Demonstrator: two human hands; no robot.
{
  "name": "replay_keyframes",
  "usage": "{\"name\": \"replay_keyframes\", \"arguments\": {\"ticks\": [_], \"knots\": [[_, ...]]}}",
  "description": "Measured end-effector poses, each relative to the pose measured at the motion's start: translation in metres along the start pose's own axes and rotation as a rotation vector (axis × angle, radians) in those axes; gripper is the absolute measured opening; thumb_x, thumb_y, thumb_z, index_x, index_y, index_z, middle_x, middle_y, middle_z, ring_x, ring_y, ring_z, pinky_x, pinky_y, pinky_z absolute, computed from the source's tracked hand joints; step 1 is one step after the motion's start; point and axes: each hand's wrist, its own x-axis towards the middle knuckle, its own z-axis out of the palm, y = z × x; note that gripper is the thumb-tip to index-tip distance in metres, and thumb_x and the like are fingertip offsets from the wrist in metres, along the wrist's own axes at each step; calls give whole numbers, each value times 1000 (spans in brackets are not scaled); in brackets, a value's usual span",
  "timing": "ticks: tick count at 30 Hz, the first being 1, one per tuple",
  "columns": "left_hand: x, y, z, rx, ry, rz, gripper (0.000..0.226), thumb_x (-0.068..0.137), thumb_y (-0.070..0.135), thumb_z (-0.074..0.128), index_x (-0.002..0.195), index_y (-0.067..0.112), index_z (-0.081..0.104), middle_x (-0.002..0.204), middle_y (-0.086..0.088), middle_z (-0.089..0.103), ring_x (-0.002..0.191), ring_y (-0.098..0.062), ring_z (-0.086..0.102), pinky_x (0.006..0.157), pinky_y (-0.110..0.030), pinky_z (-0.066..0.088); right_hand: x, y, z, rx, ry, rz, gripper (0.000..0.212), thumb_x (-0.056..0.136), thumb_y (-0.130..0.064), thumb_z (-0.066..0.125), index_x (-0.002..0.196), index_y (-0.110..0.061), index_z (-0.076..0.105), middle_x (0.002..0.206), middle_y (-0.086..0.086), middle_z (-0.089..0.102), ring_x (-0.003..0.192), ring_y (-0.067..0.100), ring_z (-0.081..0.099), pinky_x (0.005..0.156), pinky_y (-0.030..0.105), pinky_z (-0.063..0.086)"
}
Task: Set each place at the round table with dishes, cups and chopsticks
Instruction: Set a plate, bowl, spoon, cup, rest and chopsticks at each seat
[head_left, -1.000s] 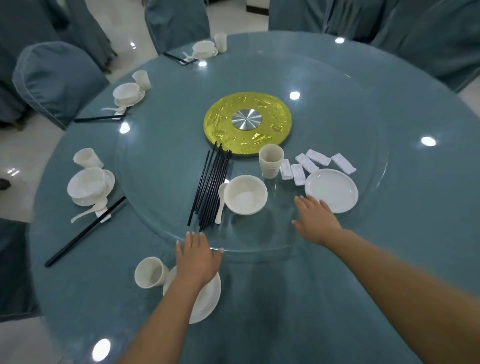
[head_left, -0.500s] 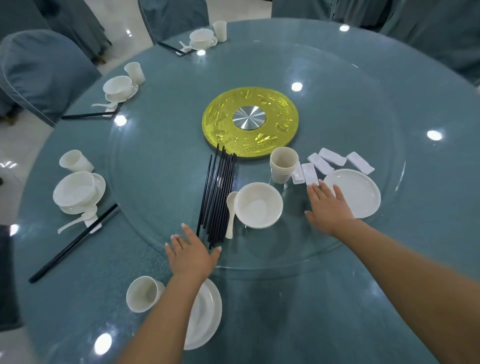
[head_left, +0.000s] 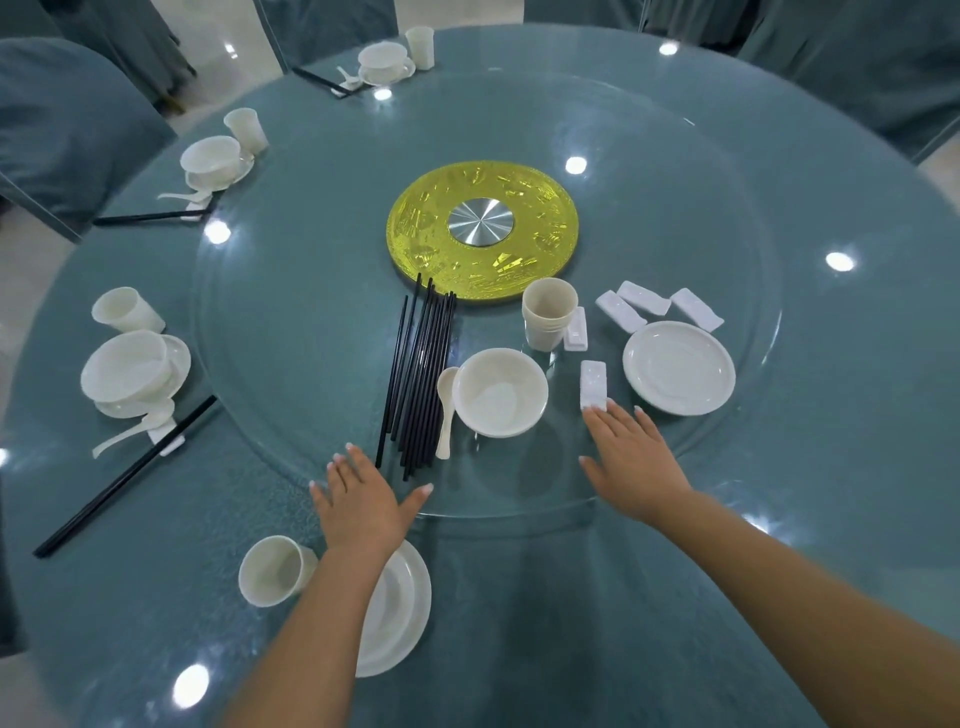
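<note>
Landmark: yellow disc at the centre of the glass turntable.
Chopsticks: black bundle, just near-left of the disc, lying loose on the glass; thin, stiff, light, likely to roll. Judged best pinched in pairs near the middle.
Bowl: near side of the disc, spoon touching its left; glazed, fragile, slippery. Take by the rim.
Cups: nested stack just near-right of the disc; light, breakable. Grip round the wall.
Rests: small white blocks right of the cups; one lies apart, nearer the edge.
Plate: far right of the disc, flat; lift under the rim.
Left hand: fingers spread flat on the glass beside the chopstick tips, holding nothing.
Right hand: flat, fingertips touching the near rest, holding nothing.
Near place: cup and plate only; bowl, spoon, rest, chopsticks not yet laid.
</note>
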Motion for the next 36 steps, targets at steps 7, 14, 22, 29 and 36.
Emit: {"name": "replay_keyframes", "arguments": {"ticks": [7,14,22,29,36], "knots": [[-5,-5,-3,-24,-4,20,116,80,79,38,149,2,-15,160,-15,-3,149,-28,0,118,-51,1,0,0,5,103,-66,20,70,101,-40,34,153,-12,-3,162,1,-4,149,17,-4,121,37,5],[-18,-9,0,-78,-26,71,105,88,64,47,150,4,-13,161,-15,-1,148,-29,4,120,-47,5,-40,-5,28,219,47,-71,57,101,-29,40,151,-13,21,159,1,20,147,18,15,120,31,11],[-47,-11,-5,-146,28,111,100,88,54,56,152,7,-5,160,-10,13,148,-26,12,119,-48,5,-31,-17,20,404,282,244,41,89,-35,62,118,-6,57,114,12,59,108,32,51,87,40,42],[-71,-24,-6,-142,40,158,94,88,52,57,152,10,2,158,-6,20,146,-24,16,120,-44,8,4,-30,12,368,126,487,65,81,-57,64,113,-3,45,117,14,55,110,33,52,84,41,44],[-86,-27,2,-292,99,217,73,91,42,57,149,15,23,152,-2,33,139,-23,30,115,-34,21,-19,-36,16,427,33,213,42,85,-39,64,112,-9,52,112,10,55,104,29,52,80,36,42]]}}
